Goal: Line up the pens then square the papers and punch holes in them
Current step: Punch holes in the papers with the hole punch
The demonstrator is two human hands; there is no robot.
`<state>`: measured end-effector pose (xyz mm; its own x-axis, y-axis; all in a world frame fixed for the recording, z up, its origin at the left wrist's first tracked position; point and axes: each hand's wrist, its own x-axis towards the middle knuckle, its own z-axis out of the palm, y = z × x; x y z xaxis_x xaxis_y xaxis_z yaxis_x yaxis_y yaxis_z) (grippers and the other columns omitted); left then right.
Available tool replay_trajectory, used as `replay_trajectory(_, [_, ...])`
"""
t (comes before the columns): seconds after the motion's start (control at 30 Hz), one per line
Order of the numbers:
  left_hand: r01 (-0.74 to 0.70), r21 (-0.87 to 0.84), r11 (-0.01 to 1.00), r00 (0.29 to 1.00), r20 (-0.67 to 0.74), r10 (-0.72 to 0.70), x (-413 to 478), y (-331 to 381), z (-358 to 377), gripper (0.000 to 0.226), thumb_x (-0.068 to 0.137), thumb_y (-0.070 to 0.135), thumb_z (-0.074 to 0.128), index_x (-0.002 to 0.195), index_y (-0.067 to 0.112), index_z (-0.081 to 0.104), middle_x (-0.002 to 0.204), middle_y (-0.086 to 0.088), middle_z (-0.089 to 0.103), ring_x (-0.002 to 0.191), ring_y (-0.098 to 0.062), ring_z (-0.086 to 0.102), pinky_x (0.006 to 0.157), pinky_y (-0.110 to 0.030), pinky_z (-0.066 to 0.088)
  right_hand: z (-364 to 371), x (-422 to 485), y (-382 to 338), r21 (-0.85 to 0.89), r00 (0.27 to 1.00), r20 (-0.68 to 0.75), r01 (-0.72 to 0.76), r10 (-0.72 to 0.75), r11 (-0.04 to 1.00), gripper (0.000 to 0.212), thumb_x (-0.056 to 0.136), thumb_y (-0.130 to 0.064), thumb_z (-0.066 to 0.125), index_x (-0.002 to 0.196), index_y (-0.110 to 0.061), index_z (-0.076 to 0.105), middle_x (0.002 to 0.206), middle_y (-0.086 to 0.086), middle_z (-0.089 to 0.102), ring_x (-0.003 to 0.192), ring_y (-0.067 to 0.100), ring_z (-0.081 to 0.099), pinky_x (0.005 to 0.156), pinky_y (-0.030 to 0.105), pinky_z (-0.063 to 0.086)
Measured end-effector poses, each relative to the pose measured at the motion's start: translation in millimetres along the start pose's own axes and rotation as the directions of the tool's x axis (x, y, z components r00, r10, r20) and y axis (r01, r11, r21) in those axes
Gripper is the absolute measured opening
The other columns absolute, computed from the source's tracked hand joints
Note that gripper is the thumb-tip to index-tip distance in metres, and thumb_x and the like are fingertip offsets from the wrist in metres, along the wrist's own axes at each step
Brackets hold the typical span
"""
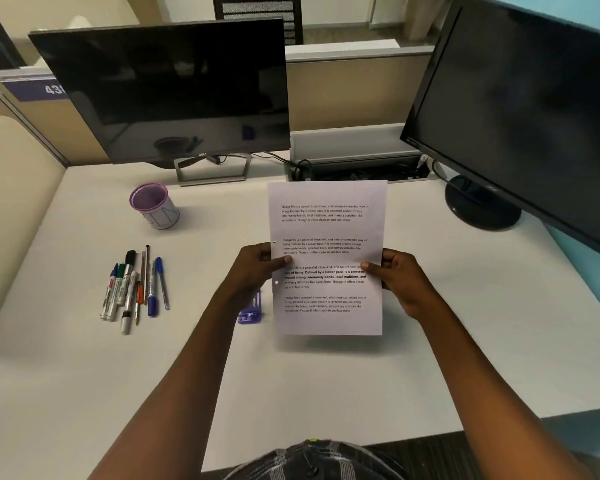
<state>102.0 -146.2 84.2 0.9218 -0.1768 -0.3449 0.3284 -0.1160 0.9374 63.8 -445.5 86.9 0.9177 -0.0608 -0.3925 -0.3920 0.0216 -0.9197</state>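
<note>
Head view shows both hands gripping the papers (327,258) upright above the middle of the desk (465,323). Left hand (257,271) pinches the left edge, thumb on the print between two punched holes; right hand (400,278) pinches the right edge likewise. Sheet edges look flush. A purple hole punch (250,311) lies just beside the papers' lower left corner, partly hidden by the left wrist. Pens (134,289) lie side by side toward the left edge, a pen cup (155,206) behind them. Bare desk spreads along the near edge.
</note>
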Motion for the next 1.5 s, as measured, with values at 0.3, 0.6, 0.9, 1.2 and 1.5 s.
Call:
replay_trajectory(0.3, [-0.100,0.005,0.995,0.994,-0.051,0.100,-4,8,8,0.018,0.096,0.011,0.074,0.112,0.017,0.080,0.111,-0.004,0.082,0.106,-0.026,0.078,0.099,-0.050,0.060,10,-7,-3,0.007,0.977,-0.137,0.168,-0.166,0.986,0.019,0.090,-0.011,0.075,0.106,-0.021,0.073,0.097,-0.003,0.080,0.088,0.013,0.077,0.070,0.020,0.059])
replay_trajectory(0.6, [-0.157,0.089,0.984,0.983,-0.086,0.165,-13,6,4,0.016,0.096,0.013,0.074,0.110,0.018,0.082,0.112,0.002,0.082,0.111,-0.033,0.074,0.101,-0.057,0.056,17,-16,-3,-0.029,0.942,-0.161,0.295,-0.296,0.955,0.022,0.091,-0.014,0.075,0.108,-0.029,0.074,0.097,-0.013,0.080,0.088,0.007,0.076,0.069,0.013,0.057])
replay_trajectory(0.9, [-0.164,0.127,0.978,0.981,-0.080,0.175,-16,7,5,0.020,0.096,0.011,0.074,0.103,0.029,0.081,0.104,0.015,0.081,0.094,-0.018,0.073,0.097,-0.054,0.058,18,-20,5,-0.021,0.937,-0.186,0.297,-0.295,0.955,0.022,0.090,-0.015,0.076,0.104,-0.032,0.076,0.100,-0.014,0.079,0.089,0.002,0.074,0.071,0.010,0.054])
replay_trajectory(1.2, [-0.197,0.109,0.974,0.978,-0.044,0.203,-14,2,7,0.022,0.098,0.015,0.073,0.108,0.033,0.081,0.110,0.009,0.081,0.096,-0.008,0.076,0.099,-0.045,0.061,17,-18,14,-0.008,0.946,-0.190,0.265,-0.262,0.964,0.020,0.089,-0.017,0.077,0.105,-0.029,0.075,0.097,-0.015,0.080,0.085,0.000,0.074,0.068,0.010,0.055])
replay_trajectory(1.5, [-0.113,0.133,0.985,0.990,-0.074,0.123,-14,-24,10,0.017,0.095,0.016,0.077,0.107,0.026,0.083,0.108,0.006,0.082,0.109,-0.027,0.076,0.101,-0.053,0.057,15,-11,36,-0.070,0.967,-0.158,0.192,-0.201,0.979,0.027,0.090,-0.018,0.077,0.115,-0.026,0.073,0.102,-0.015,0.078,0.094,0.002,0.073,0.073,0.012,0.057])
